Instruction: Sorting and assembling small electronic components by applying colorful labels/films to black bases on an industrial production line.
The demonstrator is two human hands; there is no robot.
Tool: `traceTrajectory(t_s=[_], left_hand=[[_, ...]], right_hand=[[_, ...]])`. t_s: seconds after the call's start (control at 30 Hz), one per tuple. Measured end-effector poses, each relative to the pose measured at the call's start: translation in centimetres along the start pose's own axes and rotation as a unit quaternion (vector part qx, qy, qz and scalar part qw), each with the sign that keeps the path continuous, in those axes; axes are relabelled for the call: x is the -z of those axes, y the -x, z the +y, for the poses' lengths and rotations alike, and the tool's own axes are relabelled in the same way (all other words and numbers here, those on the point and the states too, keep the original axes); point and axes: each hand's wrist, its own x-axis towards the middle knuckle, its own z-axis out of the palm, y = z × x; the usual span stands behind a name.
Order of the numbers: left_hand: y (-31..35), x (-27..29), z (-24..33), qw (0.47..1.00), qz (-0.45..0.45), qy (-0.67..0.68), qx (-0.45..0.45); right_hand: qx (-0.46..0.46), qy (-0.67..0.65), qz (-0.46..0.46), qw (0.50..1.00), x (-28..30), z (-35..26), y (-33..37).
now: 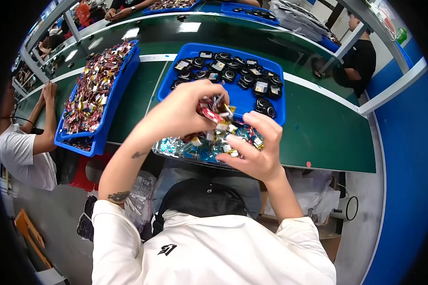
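Note:
My left hand (188, 107) is curled round a bunch of small battery-like pieces (214, 111) with red, silver and yellow parts, slightly blurred. It hovers over the near edge of a blue tray (178, 54). Close by on the right, my right hand (261, 147) has its fingers bent and apart, with nothing plainly held in it. Below both hands lies a clear plastic tray (164, 151) of shiny blue pieces, with more yellow and white battery-like pieces (252, 137) on it. Black camera-like devices (228, 75) with round lenses fill much of the blue tray.
To the left, stacked blue trays (97, 137) hold a heap of similar red and silver pieces (92, 95). A person in white (31, 147) sits beside them. The green bench (328, 128) runs to the right, below a metal frame (394, 90). Another person (359, 59) is at the far right.

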Motion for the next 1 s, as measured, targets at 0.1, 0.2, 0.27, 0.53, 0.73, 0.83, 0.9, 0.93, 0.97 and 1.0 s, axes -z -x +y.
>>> traceTrajectory(t_s=[0.1, 0.2, 0.27, 0.53, 0.73, 0.83, 0.9, 0.93, 0.97, 1.0], left_hand=[[0.2, -3.7, -0.5, 1.000, 0.003, -0.005, -0.018], [0.6, -5.5, -0.8, 0.998, -0.019, -0.055, -0.021], [1.1, -5.5, -1.2, 0.997, -0.004, -0.068, -0.022], [3.9, -3.1, -2.8, 0.995, -0.017, -0.096, -0.012], [5.9, -2.3, -4.4, 0.987, 0.001, -0.161, 0.005], [6.6, -2.3, -5.1, 0.978, 0.021, -0.206, 0.006], [6.8, -2.4, -5.4, 0.978, 0.033, -0.204, 0.012], [6.8, -2.5, -5.6, 0.978, 0.044, -0.204, 0.016], [6.8, -2.7, -5.8, 0.978, 0.044, -0.201, 0.018], [6.7, -2.9, -6.0, 0.976, 0.058, -0.211, 0.013]], right_hand=[[0.044, 0.000, -0.044, 0.998, -0.7, -0.5, 0.2], [0.033, 0.002, -0.079, 0.996, -0.5, -0.2, 1.5], [0.003, 0.016, -0.118, 0.993, -0.5, 0.1, 1.6], [-0.096, 0.068, -0.172, 0.978, 0.2, 1.6, 2.3], [-0.163, 0.092, -0.182, 0.965, 0.8, 2.4, 2.7], [-0.191, 0.102, -0.173, 0.961, 0.8, 2.3, 2.7], [-0.164, 0.074, -0.148, 0.972, 0.6, 1.5, 1.6], [-0.145, 0.030, -0.178, 0.973, 0.7, 0.9, 1.0], [-0.114, -0.005, -0.207, 0.972, 0.5, 0.4, 0.3], [-0.080, -0.016, -0.241, 0.967, 0.0, -0.1, 0.3]])
